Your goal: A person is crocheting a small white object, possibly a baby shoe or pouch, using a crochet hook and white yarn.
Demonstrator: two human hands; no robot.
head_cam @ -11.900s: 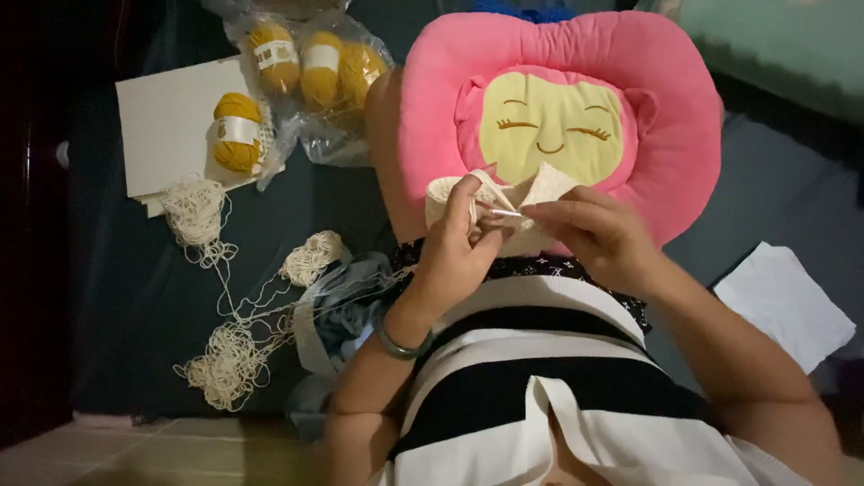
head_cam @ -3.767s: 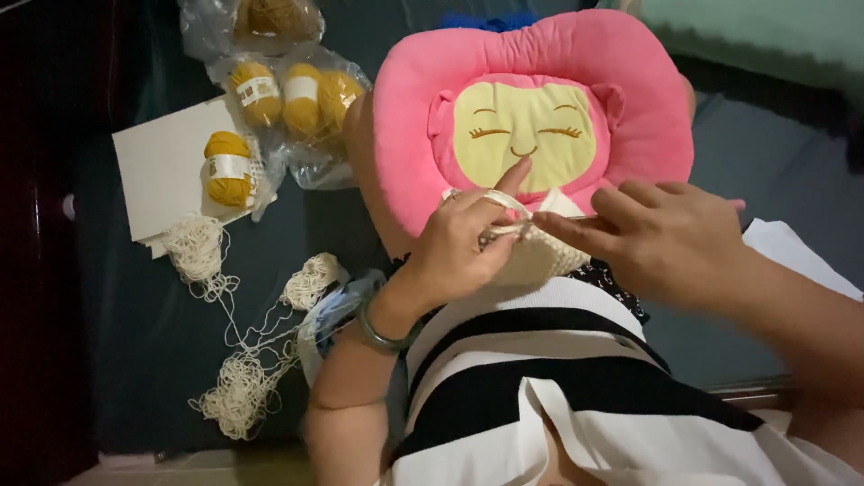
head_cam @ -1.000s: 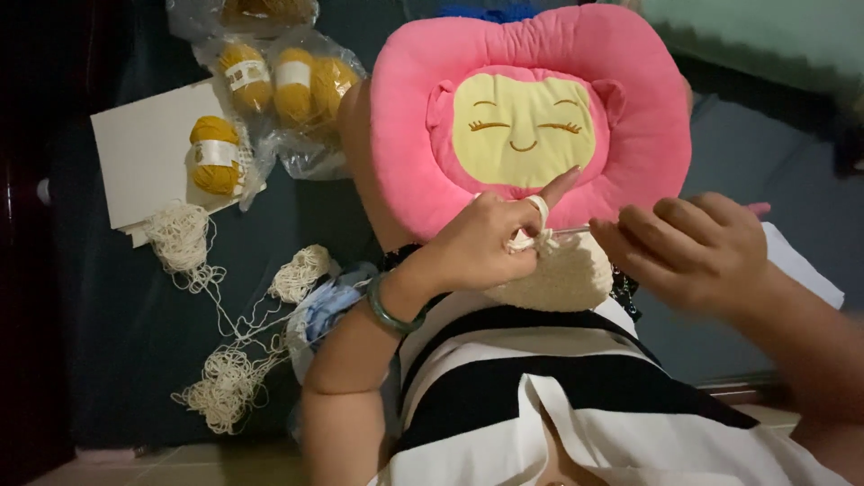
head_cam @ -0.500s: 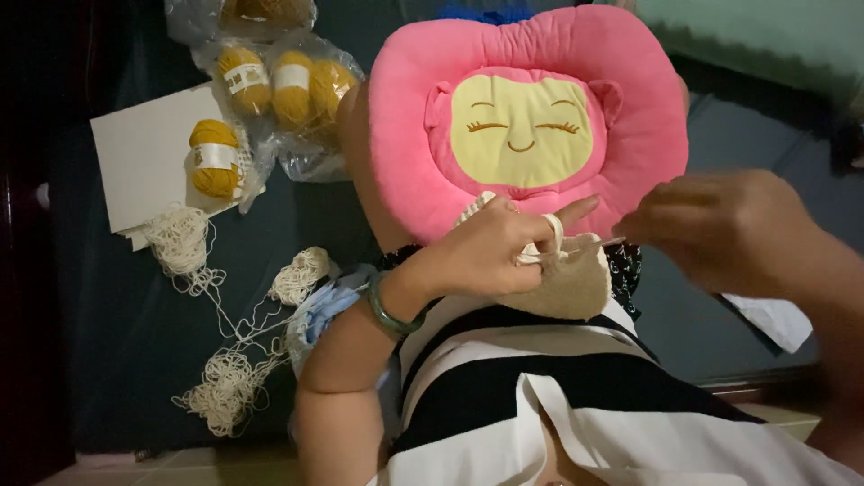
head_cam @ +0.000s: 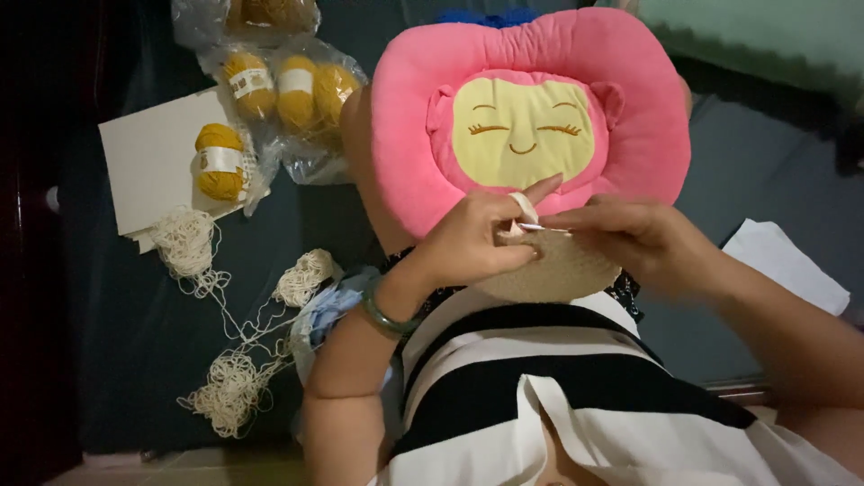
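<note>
A round cream crocheted piece (head_cam: 558,274) rests on my lap, against the lower edge of a pink plush cushion (head_cam: 639,99) with a yellow smiling face. My left hand (head_cam: 477,238) pinches the piece's upper edge, with cream yarn looped over the raised forefinger. My right hand (head_cam: 634,238) holds a thin crochet hook (head_cam: 544,228) whose tip points left into the edge of the piece, right beside the left fingers. A green bangle (head_cam: 387,315) circles my left wrist.
Mustard yarn balls (head_cam: 279,90) lie in clear bags at the upper left, one (head_cam: 219,162) on a white card (head_cam: 148,171). Loose cream yarn tangles (head_cam: 229,396) trail over the dark surface at left. A white sheet (head_cam: 792,270) lies at right.
My right hand, which had pulled away to the right, has come back to the piece with the hook. The left hand kept its grip and the forefinger is raised higher.
</note>
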